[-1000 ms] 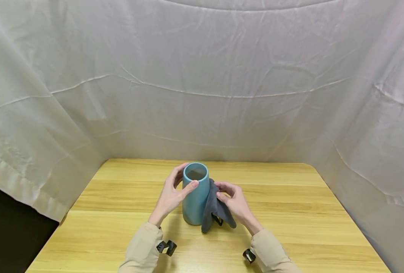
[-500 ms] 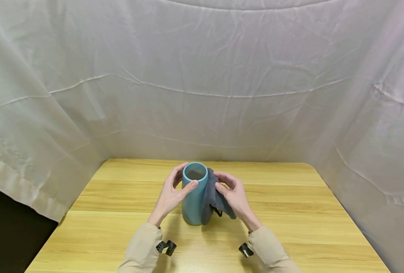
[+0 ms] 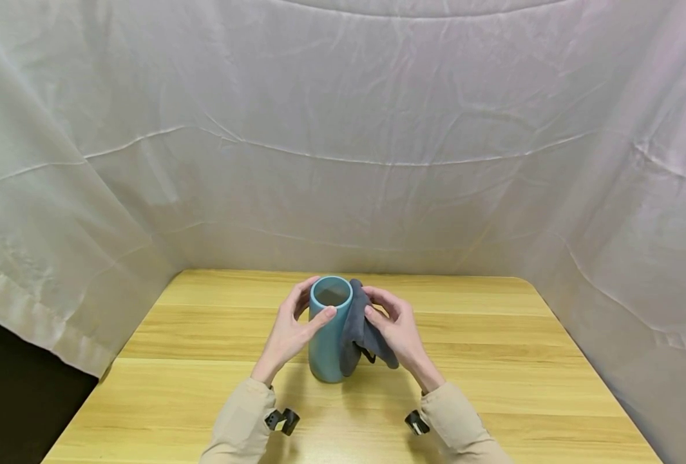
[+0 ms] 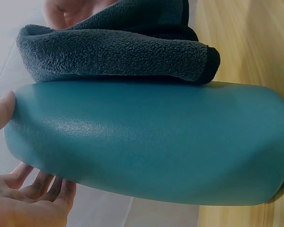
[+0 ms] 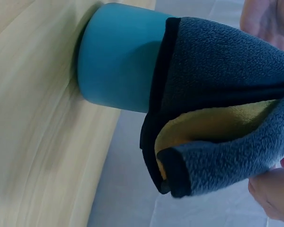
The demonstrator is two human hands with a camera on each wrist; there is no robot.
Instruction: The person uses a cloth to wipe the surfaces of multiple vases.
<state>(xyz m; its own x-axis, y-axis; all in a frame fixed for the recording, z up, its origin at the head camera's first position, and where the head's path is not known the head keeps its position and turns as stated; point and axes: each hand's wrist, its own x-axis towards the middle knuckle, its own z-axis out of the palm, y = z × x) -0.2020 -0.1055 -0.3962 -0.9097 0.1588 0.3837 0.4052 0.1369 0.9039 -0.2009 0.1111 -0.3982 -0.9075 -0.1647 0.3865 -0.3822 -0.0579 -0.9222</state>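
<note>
A tall blue vase (image 3: 324, 345) with an open round mouth stands upright on the table. My left hand (image 3: 287, 328) grips it by the upper part, thumb on the near side just below the rim and fingers round the far left side. Against the vase's right side lies a folded dark grey cloth (image 3: 357, 332), pinched between the thumb and fingers of my right hand (image 3: 397, 327). In the right wrist view the cloth (image 5: 222, 61) has black edging and a yellowish inner face, and its lower corners hang loose. Its top reaches about level with the vase's rim.
The wooden table (image 3: 493, 367) stretches to both sides of the vase. Pale fabric (image 3: 348, 206) hangs behind it and along both sides. Small black cameras (image 3: 283, 421) sit at the wrists, by the beige sleeves (image 3: 241, 419).
My right hand has slid the cloth upward along the vase's right side, so its lower corners hang higher. The left hand and the vase have stayed in place.
</note>
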